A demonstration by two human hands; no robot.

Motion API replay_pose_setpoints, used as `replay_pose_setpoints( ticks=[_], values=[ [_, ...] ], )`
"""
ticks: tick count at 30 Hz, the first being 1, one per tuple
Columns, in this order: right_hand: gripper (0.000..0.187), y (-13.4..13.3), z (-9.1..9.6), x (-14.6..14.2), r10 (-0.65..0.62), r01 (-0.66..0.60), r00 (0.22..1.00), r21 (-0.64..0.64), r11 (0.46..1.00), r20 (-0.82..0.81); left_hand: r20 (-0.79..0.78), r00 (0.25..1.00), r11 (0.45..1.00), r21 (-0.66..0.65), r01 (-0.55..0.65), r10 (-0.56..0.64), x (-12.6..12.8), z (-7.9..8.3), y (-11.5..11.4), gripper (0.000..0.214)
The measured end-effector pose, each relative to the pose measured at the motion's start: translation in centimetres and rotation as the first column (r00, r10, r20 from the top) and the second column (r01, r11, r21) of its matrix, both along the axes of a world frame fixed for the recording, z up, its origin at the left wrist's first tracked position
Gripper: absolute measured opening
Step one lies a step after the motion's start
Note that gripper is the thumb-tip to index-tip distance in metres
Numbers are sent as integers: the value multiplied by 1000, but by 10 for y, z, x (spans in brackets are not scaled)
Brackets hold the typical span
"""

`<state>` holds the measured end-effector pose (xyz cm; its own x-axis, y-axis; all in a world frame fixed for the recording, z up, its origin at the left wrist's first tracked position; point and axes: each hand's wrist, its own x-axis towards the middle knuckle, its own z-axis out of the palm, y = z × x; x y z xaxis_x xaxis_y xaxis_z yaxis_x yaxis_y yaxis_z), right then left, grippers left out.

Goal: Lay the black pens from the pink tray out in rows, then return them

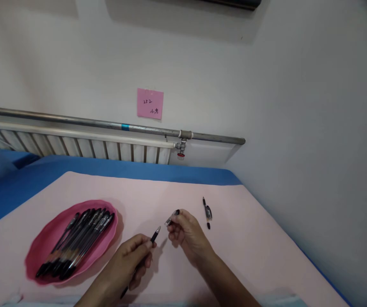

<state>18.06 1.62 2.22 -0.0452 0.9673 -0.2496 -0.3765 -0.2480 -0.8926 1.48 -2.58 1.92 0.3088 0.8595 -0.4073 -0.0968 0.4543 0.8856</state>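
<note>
My left hand (137, 259) is closed around an uncapped black pen (154, 236), its metal tip pointing up and to the right. The pen's rear end sticks out below the palm. Just right of that tip, my right hand (188, 234) pinches a clear and black pen cap (172, 218). A small gap separates cap and tip. To the left of my hands, a pink scalloped bowl (36, 245) holds several capped black pens (77, 243), lying side by side. Several small black and clear pen parts (208, 212) lie on the table to the right, beyond my right hand.
A pale pink mat (253, 247) covers the blue table (170, 172). Behind it run a white radiator (93, 147) and a metal pipe (100, 123) with a red-handled valve (181, 156). A pink note (150, 103) is stuck to the wall. Another wall stands close on the right.
</note>
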Motion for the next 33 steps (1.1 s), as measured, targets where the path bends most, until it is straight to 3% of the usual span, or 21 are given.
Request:
replay_pose_setpoints(
  ticks=[5,16,22,30,33],
  values=[
    [24,-8,3,-11,4,-6,994,-18,1000,-114,-11,998,998,-18,55,-56,2,-2,0,35],
    [18,-6,3,-8,46,-45,998,21,999,-41,-25,998,998,-29,53,-54,3,-1,1,37],
    [15,-6,3,-6,-14,15,1000,41,999,-7,-37,998,999,-3,52,-52,2,0,0,35],
    [10,-9,-2,-9,214,-219,971,42,975,104,-53,997,997,46,67,-65,-1,-2,0,27],
    [10,-10,-2,-9,247,-255,960,54,965,130,-57,994,992,82,98,-94,-4,3,0,23]
  ],
)
